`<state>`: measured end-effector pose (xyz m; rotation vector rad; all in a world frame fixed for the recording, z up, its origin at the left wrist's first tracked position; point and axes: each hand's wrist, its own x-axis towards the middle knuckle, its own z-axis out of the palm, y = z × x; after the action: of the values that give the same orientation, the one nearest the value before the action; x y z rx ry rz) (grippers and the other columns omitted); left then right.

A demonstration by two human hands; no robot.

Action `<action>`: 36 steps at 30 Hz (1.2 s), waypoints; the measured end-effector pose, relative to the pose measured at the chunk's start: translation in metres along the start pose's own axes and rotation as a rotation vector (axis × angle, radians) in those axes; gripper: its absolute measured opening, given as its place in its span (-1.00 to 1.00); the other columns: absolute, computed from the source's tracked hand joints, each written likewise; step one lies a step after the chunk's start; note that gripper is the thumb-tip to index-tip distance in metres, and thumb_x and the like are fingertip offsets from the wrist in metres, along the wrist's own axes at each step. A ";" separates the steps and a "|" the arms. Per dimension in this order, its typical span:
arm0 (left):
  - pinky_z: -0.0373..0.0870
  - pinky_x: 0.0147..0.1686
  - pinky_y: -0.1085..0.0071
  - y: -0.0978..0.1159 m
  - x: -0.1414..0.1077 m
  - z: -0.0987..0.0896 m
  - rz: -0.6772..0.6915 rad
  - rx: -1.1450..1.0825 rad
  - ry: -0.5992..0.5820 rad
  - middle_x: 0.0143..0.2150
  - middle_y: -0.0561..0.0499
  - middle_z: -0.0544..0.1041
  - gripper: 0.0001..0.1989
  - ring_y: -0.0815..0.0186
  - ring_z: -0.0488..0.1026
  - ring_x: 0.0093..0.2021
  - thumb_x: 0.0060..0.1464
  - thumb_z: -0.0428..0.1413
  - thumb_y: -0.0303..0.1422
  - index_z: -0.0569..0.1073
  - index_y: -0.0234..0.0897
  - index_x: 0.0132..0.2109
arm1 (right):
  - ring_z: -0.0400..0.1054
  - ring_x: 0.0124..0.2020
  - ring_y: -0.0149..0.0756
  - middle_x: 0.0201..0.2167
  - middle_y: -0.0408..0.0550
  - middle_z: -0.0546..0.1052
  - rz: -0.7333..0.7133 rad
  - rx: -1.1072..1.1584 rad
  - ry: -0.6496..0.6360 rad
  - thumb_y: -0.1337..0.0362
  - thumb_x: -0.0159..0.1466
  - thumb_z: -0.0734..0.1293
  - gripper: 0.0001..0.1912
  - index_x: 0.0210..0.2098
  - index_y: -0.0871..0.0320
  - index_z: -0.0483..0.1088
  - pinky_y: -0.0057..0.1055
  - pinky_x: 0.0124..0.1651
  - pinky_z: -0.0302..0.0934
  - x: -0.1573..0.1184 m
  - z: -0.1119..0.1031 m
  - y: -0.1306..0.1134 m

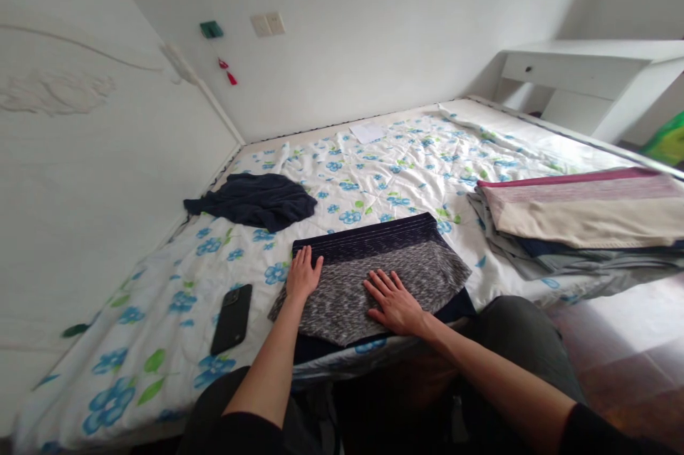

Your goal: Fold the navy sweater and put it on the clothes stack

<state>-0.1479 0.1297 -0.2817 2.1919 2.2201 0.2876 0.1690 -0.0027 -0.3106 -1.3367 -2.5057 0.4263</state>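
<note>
A folded knit garment [342,298], mottled grey with a navy striped band along its far side, lies on the bed in front of me. Dark navy cloth shows from under its near edge. My left hand [303,275] rests flat on the garment's left part, fingers reaching the navy band. On the grey middle lies my right hand [394,304], palm down with fingers spread. Neither hand grips the cloth. To the left of the garment is a black phone [231,320], and beyond it a crumpled dark navy garment [256,200].
A stack of folded clothes [577,216] sits at the bed's right edge. The bed has a blue-flowered sheet [350,186], with a white paper [366,132] near the wall. A white desk [582,77] stands at the back right. Wall outlets [268,24] are behind.
</note>
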 end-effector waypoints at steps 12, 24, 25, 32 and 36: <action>0.08 0.66 -0.07 -0.011 0.006 0.022 -0.062 -0.048 0.117 0.68 -0.42 0.24 -0.16 -0.12 0.07 0.73 0.51 -0.10 -0.02 0.24 -0.58 0.64 | 0.32 0.48 0.07 0.40 0.13 0.55 0.179 0.091 0.165 0.00 0.66 0.27 -0.55 0.38 0.02 0.54 0.07 0.61 0.12 0.061 -0.031 -0.016; 0.17 0.62 -0.14 -0.018 -0.005 0.026 -0.031 -0.060 0.147 0.66 -0.39 0.30 -0.27 -0.14 0.14 0.70 0.52 -0.08 -0.13 0.29 -0.51 0.61 | 0.18 0.62 0.10 0.57 0.20 0.41 0.114 0.105 0.136 0.02 0.69 0.19 -0.45 0.51 0.13 0.39 0.25 0.67 -0.09 0.230 0.017 -0.049; 0.17 0.62 -0.14 -0.018 -0.004 0.027 -0.030 -0.066 0.145 0.66 -0.40 0.29 -0.27 -0.14 0.14 0.70 0.52 -0.09 -0.13 0.29 -0.51 0.62 | 0.19 0.61 0.09 0.55 0.20 0.42 0.122 0.095 0.132 0.03 0.70 0.17 -0.45 0.51 0.15 0.40 0.24 0.68 -0.10 0.234 0.019 -0.049; 0.15 0.63 -0.14 -0.014 -0.004 0.024 -0.042 -0.092 0.168 0.65 -0.36 0.31 -0.26 -0.12 0.13 0.71 0.50 -0.07 -0.14 0.27 -0.46 0.64 | 0.03 0.69 0.03 0.67 0.03 0.26 0.095 0.062 0.028 -0.13 0.67 0.19 -0.32 0.63 0.03 0.29 0.12 0.71 -0.14 0.218 0.006 -0.015; 0.14 0.64 -0.13 -0.013 -0.002 0.021 -0.044 -0.099 0.166 0.65 -0.38 0.32 -0.24 -0.13 0.13 0.70 0.49 -0.08 -0.12 0.30 -0.51 0.62 | -0.01 0.72 0.01 0.70 0.00 0.17 0.141 0.017 0.009 -0.24 0.64 0.18 -0.24 0.67 -0.03 0.22 0.08 0.72 -0.16 0.184 -0.017 0.041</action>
<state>-0.1580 0.1299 -0.3048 2.1377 2.2770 0.5855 0.1073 0.1752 -0.2929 -1.5115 -2.4041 0.4685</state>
